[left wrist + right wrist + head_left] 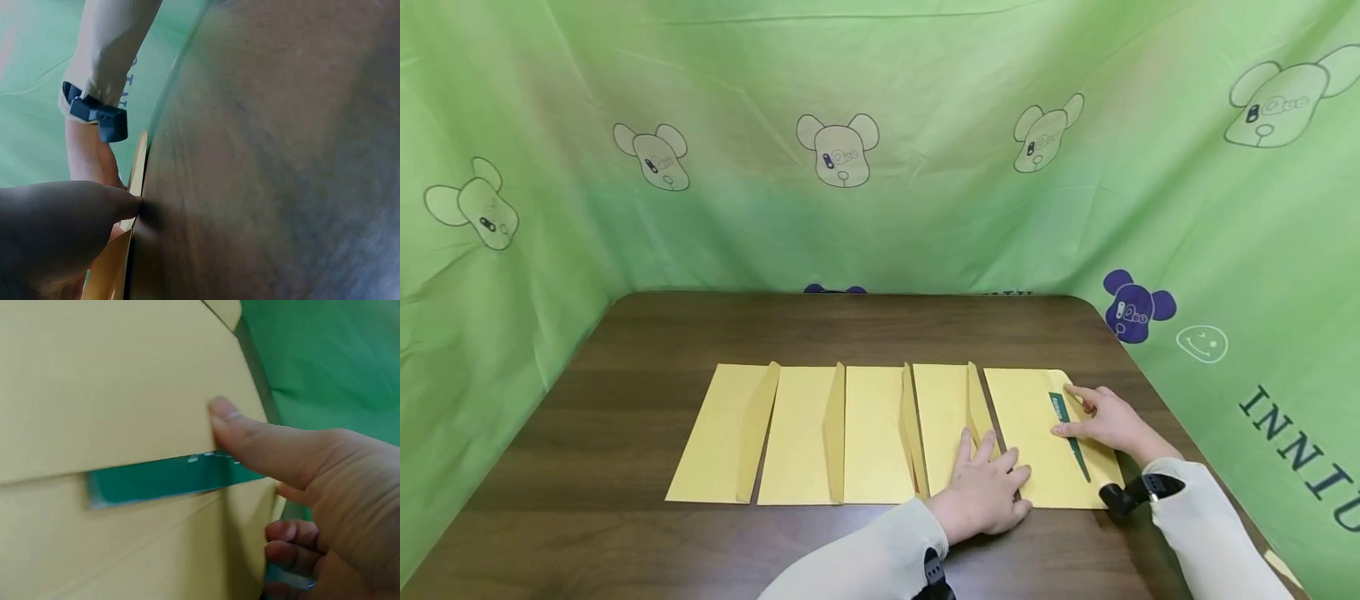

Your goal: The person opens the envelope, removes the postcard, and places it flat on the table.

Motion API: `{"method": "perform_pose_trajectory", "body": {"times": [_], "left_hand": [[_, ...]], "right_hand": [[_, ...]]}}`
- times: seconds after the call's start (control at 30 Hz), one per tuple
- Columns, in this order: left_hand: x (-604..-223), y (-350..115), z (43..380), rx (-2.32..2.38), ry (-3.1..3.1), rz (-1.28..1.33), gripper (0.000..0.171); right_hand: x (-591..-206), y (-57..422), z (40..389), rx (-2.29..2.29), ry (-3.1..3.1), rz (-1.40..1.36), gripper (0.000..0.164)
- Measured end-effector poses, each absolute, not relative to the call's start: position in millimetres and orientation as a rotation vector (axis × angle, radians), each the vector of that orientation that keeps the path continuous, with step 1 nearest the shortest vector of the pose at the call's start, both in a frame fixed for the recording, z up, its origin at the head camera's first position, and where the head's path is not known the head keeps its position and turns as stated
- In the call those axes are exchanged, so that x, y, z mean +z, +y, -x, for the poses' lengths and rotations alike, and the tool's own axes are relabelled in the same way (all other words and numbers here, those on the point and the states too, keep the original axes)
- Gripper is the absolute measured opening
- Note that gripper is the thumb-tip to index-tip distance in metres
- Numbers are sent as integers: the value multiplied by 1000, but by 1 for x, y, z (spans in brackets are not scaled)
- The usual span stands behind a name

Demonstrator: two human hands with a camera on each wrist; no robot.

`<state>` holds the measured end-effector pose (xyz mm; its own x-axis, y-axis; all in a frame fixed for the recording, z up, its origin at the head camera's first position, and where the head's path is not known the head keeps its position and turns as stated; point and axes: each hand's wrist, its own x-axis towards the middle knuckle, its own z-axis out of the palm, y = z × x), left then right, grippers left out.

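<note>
A row of several yellow envelopes lies on the table, most with their flaps (833, 433) standing partly up. At the row's right end, an envelope (1026, 417) has a green printed card (1067, 429) showing as a tapering strip at its mouth. My right hand (1103, 423) grips this envelope near its far edge. Its thumb (250, 440) rests on the upper panel and partly covers the card; the index finger is mostly hidden. My left hand (983, 492) spreads its fingers over the near ends of this envelope and its neighbour (940, 408).
The brown wooden table (572, 433) borders the row. Green cloth (715, 208) with bear-head prints hangs behind and at both sides. Each wrist wears a black strap; a black camera (1120, 498) on the right one sits over the last envelope's near right corner.
</note>
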<state>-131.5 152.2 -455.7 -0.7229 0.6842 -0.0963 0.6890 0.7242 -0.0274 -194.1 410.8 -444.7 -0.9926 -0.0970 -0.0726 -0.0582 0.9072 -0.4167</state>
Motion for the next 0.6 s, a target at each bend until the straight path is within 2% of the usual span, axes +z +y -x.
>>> {"method": "perform_pose_trajectory", "body": {"times": [0.3,0.6], "left_hand": [[-459,152,133,-82,2844,-1132,48],[-458,152,134,-80,2829,-1126,48]], "right_hand": [[-443,410,205,-744,2919,171,81],[-439,405,209,-735,2927,179,78]]}}
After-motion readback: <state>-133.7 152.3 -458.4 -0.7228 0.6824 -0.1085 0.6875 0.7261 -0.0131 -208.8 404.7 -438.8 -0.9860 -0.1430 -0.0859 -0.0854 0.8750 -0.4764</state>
